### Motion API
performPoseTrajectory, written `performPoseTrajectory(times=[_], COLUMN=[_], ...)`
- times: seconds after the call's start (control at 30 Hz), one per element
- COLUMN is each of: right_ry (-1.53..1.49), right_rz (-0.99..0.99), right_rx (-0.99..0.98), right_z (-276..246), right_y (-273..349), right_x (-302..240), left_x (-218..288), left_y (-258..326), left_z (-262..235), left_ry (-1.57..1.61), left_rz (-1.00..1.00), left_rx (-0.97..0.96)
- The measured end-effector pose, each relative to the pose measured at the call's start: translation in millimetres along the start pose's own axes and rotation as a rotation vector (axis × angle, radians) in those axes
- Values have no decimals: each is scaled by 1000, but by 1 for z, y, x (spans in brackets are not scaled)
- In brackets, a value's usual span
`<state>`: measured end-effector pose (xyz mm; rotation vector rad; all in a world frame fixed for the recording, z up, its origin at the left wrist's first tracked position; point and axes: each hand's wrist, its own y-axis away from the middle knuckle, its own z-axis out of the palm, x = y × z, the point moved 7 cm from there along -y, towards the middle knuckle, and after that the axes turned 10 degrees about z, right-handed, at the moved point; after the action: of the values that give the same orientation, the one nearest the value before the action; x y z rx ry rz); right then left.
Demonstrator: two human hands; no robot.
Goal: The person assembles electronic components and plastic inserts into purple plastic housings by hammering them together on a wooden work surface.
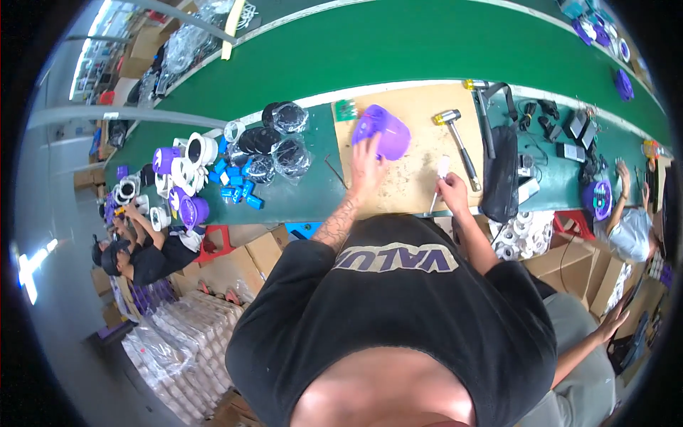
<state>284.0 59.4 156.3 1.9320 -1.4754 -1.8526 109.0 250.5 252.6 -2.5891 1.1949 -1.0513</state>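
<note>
My left hand [368,169] reaches onto a purple plastic cup-shaped housing [395,139], which lies tilted on a tan board [409,103]. Its fingers are curled over the housing's near left side, and part of the grip is hidden. In my right hand [453,193], near the board's front edge, is a screwdriver [442,168] with a pale handle; its thin shaft points back toward me. A hammer [459,146] with a yellow-and-black head lies just beyond that hand. At the board's far left corner sits a green circuit board [346,110].
Left of the board are wrapped black round parts [290,156], blue blocks [245,193] and white and purple housings [192,206]. A second hammer [486,117], a black pouch [502,174] and power adapters [571,151] lie right. Co-workers sit at both sides; a green belt [427,43] runs beyond.
</note>
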Motion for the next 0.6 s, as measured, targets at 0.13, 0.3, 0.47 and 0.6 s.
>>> performPoseTrajectory(times=[0.13, 0.3, 0.47, 0.6], right_ry=[-197, -243, -24, 169], right_rz=[-43, -321, -612, -643], right_rx=[34, 26, 42, 2], right_z=[-29, -23, 15, 55], right_y=[8, 31, 30, 17], right_x=[4, -72, -126, -135], left_x=[32, 34, 41, 29], left_y=[28, 62, 63, 52], left_z=[26, 36, 19, 6], left_ry=[-43, -9, 103, 303], left_rz=[207, 292, 218, 3], left_rx=[-149, -189, -126, -95])
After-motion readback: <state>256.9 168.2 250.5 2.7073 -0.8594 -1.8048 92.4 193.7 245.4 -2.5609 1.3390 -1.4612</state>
